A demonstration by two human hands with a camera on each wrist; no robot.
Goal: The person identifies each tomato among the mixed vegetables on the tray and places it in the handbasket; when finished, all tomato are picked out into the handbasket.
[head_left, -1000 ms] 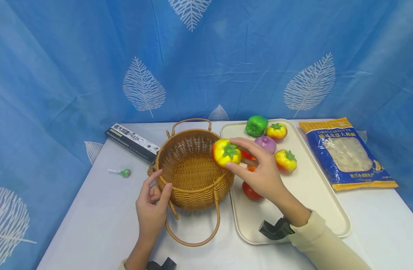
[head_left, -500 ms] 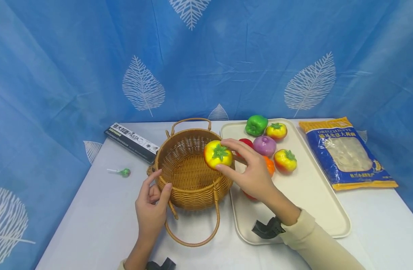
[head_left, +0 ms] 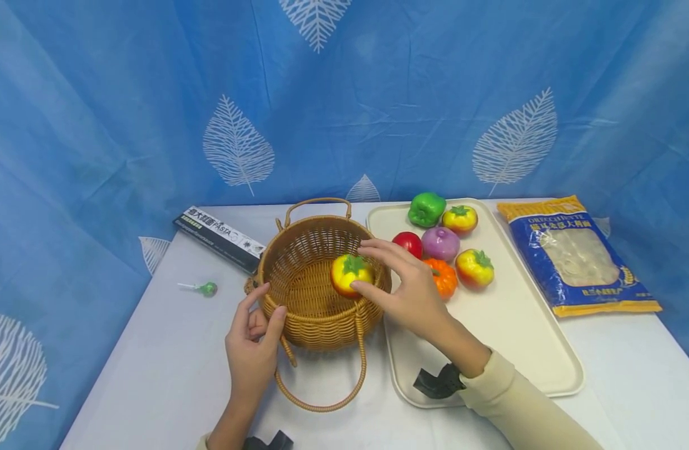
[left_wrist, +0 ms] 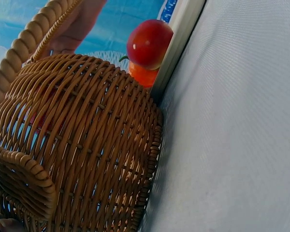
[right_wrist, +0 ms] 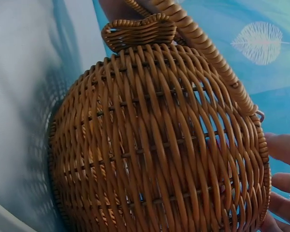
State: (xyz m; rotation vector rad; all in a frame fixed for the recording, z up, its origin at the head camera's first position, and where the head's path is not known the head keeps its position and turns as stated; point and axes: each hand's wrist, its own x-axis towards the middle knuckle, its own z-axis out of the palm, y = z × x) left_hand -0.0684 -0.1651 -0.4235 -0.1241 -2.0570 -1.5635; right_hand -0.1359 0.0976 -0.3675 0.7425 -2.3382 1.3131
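A round wicker basket stands mid-table, its front handle hanging down on the cloth. At the basket's left rim, my left hand grips the wicker with thumb and index finger. A yellow-and-red toy fruit with a green leafy cap is inside the basket's opening, near the right wall. Above it my right hand has its thumb and fingers spread, and the fruit looks loose below them. In the right wrist view, wicker hides the fruit, and only part of the fingers shows at the rim.
The cream tray holds a green pepper, a red toy, a purple onion, an orange pumpkin and yellow-red fruits. A pasta bag, pasta box and lollipop lie around.
My right hand has moved left over the basket with the toy fruit. The fruit has dropped lower relative to the fingers, which have loosened from it. My left hand stays put.
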